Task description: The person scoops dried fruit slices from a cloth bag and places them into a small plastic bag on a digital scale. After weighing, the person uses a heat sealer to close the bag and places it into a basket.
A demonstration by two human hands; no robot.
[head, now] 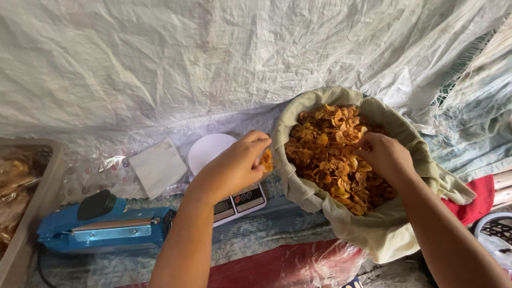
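Observation:
A round container lined with pale cloth (pixel 341 216) holds a heap of golden fried chips (pixel 325 154) at the centre right. My right hand (pixel 385 157) reaches into the heap, fingers closed among the chips. My left hand (pixel 234 166) hovers over a small white kitchen scale (pixel 210 149) with a digital panel, fingers pinched on a few chips (pixel 266 160) just left of the container's rim.
A blue heat sealer (pixel 101 226) lies at the lower left. A folded clear bag (pixel 159 166) rests behind it. A tray with packed chips (pixel 16 192) sits at the far left. White woven sheeting hangs behind. Red plastic (pixel 288 266) lies in front.

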